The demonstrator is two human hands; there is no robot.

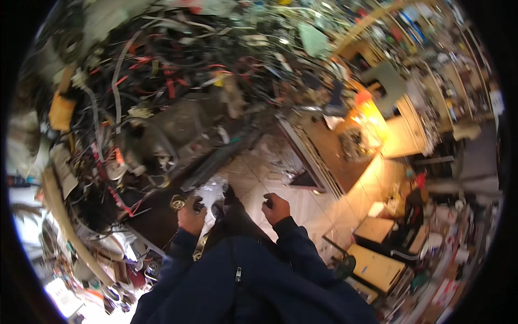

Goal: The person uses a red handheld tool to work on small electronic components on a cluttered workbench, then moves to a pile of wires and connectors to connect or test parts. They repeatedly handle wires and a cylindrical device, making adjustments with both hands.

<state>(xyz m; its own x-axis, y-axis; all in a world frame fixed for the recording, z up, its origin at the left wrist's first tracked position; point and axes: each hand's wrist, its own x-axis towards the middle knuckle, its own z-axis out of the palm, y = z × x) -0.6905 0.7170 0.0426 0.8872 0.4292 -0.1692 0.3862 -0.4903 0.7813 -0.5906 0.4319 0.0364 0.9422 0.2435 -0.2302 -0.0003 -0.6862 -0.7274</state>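
My left hand [191,217] hangs low in front of my body with its fingers curled. A small dark patch shows at its fingertips, too blurred to name. Right beside its thumb side is a round brass-coloured part [177,202]; I cannot tell whether the hand touches it. My right hand [277,208] is apart from the left, over the tiled floor [307,206], its fingers bent inward. Something dark shows at these fingertips too, and its kind is not clear. Between the hands are my dark trouser legs [233,213] and a shoe.
A large heap of cables [156,70] and scrap fills the far and left side. A wooden cabinet [345,156] stands at the right under a bright orange light [369,121]. Shelves [440,92] line the far right. Wooden boxes [375,267] sit at the near right.
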